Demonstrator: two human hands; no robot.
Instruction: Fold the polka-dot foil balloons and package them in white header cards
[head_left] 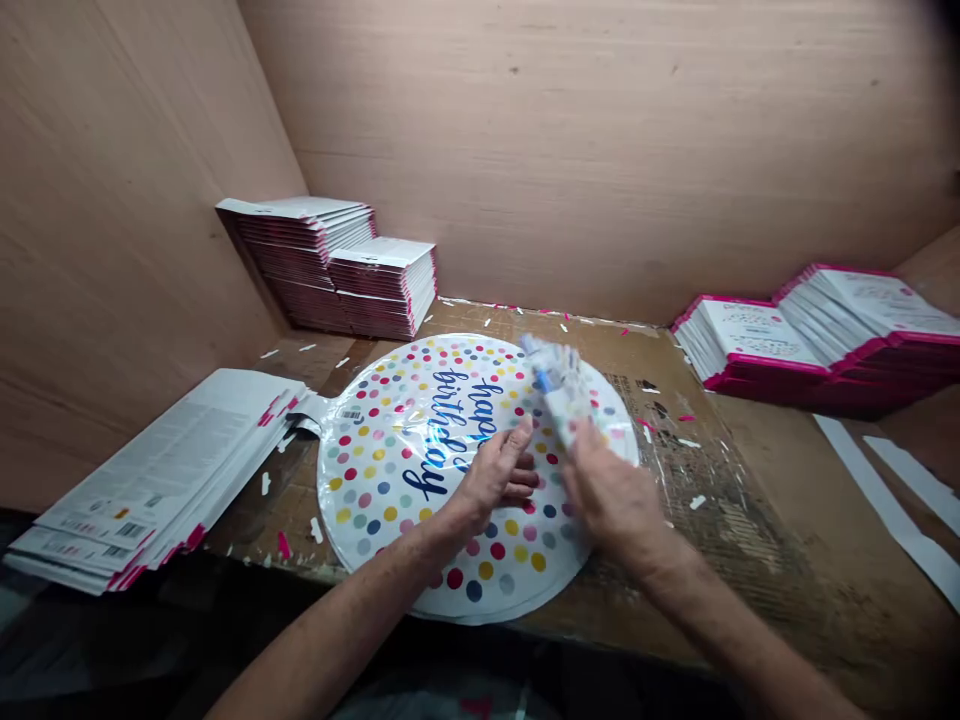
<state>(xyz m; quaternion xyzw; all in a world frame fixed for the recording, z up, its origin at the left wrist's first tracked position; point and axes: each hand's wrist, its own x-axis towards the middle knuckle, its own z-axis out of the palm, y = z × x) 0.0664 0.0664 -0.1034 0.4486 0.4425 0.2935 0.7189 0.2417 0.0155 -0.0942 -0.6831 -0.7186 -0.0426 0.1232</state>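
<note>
A round, flat foil balloon with coloured dots and "happy birthday" lettering lies across the middle of the work surface, its neck pointing left. Just above its lower middle is my left hand, thumb apart from the loosely bent fingers, holding nothing. My right hand grips a folded foil balloon with the same dots, raised over the right side of the flat one. Motion blurs this folded piece and the fingers round it.
Printed card sleeves lie fanned at left. Stacks of pink-edged packs stand at back left and right. White strips lie at right. Paper scraps dot the cardboard-covered surface. Wooden panels enclose the back and sides.
</note>
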